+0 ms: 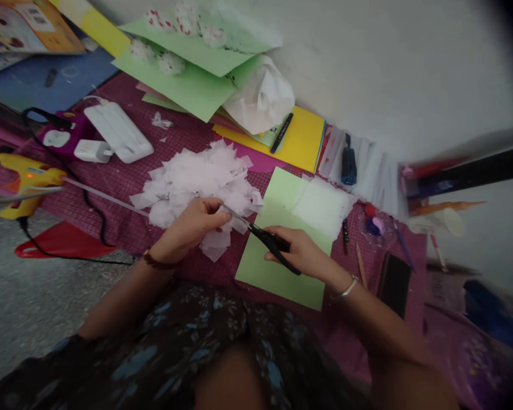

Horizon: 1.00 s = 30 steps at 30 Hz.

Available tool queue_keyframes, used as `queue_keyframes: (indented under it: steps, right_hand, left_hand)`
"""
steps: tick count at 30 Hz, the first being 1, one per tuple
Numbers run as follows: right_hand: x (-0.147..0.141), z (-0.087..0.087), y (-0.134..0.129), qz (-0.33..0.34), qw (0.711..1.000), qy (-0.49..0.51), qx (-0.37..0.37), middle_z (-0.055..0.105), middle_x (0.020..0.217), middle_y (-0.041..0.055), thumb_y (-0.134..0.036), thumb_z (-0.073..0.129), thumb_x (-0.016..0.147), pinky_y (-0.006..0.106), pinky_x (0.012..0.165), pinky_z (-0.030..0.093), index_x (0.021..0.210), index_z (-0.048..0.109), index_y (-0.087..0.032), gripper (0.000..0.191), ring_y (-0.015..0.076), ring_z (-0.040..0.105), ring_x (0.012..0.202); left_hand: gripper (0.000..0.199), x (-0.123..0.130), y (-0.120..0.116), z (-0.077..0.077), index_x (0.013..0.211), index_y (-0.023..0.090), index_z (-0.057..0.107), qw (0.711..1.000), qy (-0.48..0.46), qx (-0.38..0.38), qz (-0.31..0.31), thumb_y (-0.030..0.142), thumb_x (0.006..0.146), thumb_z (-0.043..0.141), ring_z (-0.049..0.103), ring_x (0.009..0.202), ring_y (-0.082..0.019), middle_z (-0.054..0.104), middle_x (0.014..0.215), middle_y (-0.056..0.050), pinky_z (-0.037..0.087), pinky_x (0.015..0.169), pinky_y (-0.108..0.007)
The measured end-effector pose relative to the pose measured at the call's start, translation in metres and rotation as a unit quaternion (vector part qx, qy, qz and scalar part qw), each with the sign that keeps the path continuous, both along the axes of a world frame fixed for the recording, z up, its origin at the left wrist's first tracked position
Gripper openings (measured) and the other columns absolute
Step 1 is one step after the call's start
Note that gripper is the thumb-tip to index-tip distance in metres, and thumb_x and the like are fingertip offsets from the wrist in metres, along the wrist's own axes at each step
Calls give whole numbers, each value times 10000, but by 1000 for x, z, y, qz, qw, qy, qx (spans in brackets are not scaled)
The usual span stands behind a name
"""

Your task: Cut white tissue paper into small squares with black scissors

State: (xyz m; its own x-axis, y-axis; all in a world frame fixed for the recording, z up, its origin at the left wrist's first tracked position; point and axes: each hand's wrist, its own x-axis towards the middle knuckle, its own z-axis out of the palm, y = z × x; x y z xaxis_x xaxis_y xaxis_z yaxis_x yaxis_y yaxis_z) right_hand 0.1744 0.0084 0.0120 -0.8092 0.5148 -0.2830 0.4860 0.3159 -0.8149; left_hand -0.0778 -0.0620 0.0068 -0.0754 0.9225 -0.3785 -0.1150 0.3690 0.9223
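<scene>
My right hand grips black-handled scissors, whose blades point left toward my other hand. My left hand is pinched closed on a thin white tissue paper piece, which hangs below the fingers. The scissor tips lie right at those fingertips; whether the blades touch the paper I cannot tell. Just beyond my left hand spreads a heap of cut white tissue pieces. Under my right hand lies a light green sheet, with a stack of white tissue squares on its far side.
A yellow glue gun with its cord stands at the left, near a white power adapter. Green cards with tissue flowers lean at the back. A stapler, a black marker and a dark phone-like block lie around.
</scene>
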Motion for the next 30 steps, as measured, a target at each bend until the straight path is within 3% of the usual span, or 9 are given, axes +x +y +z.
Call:
queue_keyframes:
  steps: [4, 6, 10, 14, 20, 23, 27, 30]
  right_hand:
    - [2, 5, -1, 21, 1000, -10, 8, 664, 1272, 133, -448, 744, 803, 419, 890, 517, 1378, 546, -192, 659, 284, 650, 1036]
    - [3, 12, -2, 30, 999, -25, 26, 614, 1357, 163, -423, 751, 792, 453, 941, 510, 1420, 504, -189, 715, 302, 641, 1089]
    - [13, 24, -6, 22, 991, -45, 125, 645, 1266, 169, -403, 757, 787, 464, 910, 523, 1411, 522, -171, 705, 312, 651, 1039]
    - [39, 21, -17, -36, 960, -103, 258, 668, 1138, 157, -372, 723, 810, 507, 885, 517, 1377, 559, -176, 622, 335, 652, 978]
    - [88, -15, -58, -148, 950, -99, 257, 642, 1141, 145, -246, 611, 848, 522, 923, 524, 1407, 507, -205, 570, 335, 641, 1049]
    - [100, -24, -77, -169, 945, -97, 263, 622, 1168, 154, -271, 627, 860, 537, 966, 506, 1377, 539, -199, 530, 349, 615, 1102]
    - [86, -7, -84, -236, 919, -30, 316, 626, 1166, 158, -330, 612, 914, 513, 966, 496, 1254, 625, -205, 363, 343, 610, 1115]
    - [49, 13, -77, -229, 926, 76, 291, 674, 956, 96, -295, 561, 947, 421, 829, 525, 1134, 663, -220, 226, 266, 662, 910]
  left_hand:
    - [62, -1, -2, 2, 704, 167, 664, 999, 6, 32, -9, 228, 697, 676, 471, 545, -79, 594, 629, 30, 387, 515, -193]
    - [73, -4, -5, 5, 671, 169, 640, 999, 15, 51, -4, 219, 698, 685, 475, 546, -78, 574, 609, 34, 390, 517, -193]
    - [125, -12, -11, 13, 707, 178, 615, 995, -8, 70, 64, 246, 688, 718, 494, 518, -79, 575, 592, 36, 395, 500, -201]
    - [165, -15, -12, 19, 751, 188, 573, 989, -43, 88, 110, 176, 654, 706, 537, 527, -73, 660, 691, 11, 417, 511, -201]
    - [323, -13, -6, 21, 957, 183, 615, 995, -55, 72, 39, 88, 650, 654, 580, 545, -86, 679, 745, -6, 411, 473, -186]
    - [358, -10, -3, 20, 983, 166, 620, 995, -79, 62, 23, 58, 643, 652, 627, 601, -100, 698, 797, -25, 482, 536, -196]
    - [426, -1, -3, 19, 1010, 155, 625, 991, -119, 54, -15, 2, 612, 639, 711, 848, -161, 717, 898, -49, 581, 771, -267]
    - [375, 8, -3, 19, 1013, 150, 633, 990, -116, 68, -48, 20, 662, 648, 715, 876, -153, 706, 962, -49, 585, 835, -282]
